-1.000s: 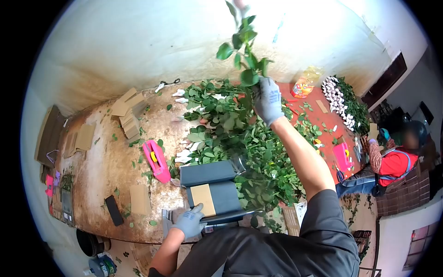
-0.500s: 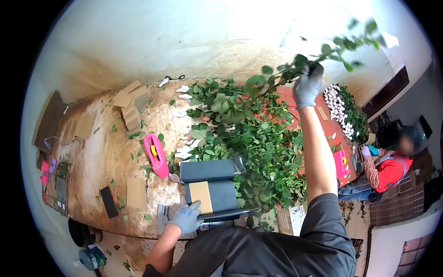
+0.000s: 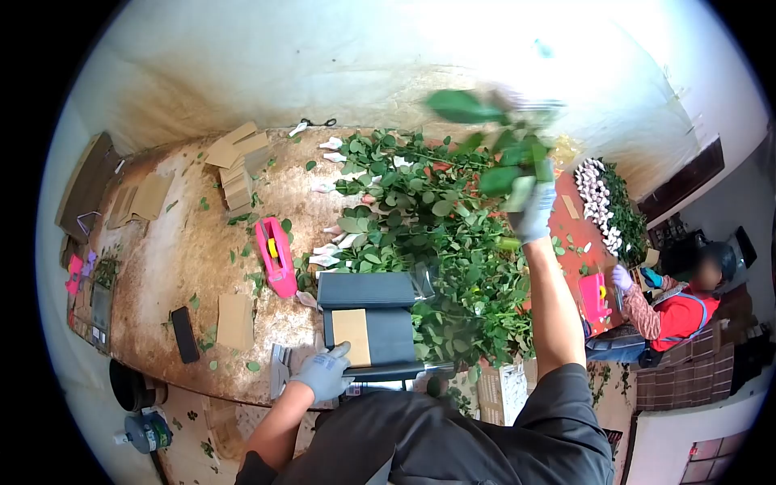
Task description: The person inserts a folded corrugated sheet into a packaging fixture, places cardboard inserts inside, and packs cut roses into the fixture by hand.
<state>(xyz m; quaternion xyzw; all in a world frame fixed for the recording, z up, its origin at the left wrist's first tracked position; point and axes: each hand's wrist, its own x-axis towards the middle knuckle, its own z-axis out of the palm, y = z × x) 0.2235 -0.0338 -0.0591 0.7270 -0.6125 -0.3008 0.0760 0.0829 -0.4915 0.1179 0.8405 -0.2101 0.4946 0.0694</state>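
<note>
My right hand (image 3: 533,212), in a grey glove, is raised over the far right of the table and closed around a leafy flower stem (image 3: 505,153). Motion blurs that stem, and its top end cannot be made out. Close to my body, my gloved left hand (image 3: 323,373) has its fingers at the lower left corner of a cardboard piece (image 3: 351,335). This piece lies on a dark padded stand (image 3: 392,335) with a raised dark block (image 3: 365,289). Beyond the stand lies a large heap of leafy flower stems (image 3: 461,242), several with white heads towards the left.
A pink tape dispenser (image 3: 276,257) stands left of the heap. Cardboard pieces (image 3: 236,174), a black phone-like slab (image 3: 185,334) and scissors (image 3: 321,123) lie on the table (image 3: 162,283). At right, a person in red (image 3: 683,315) works near another dispenser (image 3: 594,297) and white-headed flowers (image 3: 596,202).
The stem in my right hand has swung left and now points up towards the wall. My right hand has come slightly nearer; my left hand stays at the cardboard. The other person's arm has shifted.
</note>
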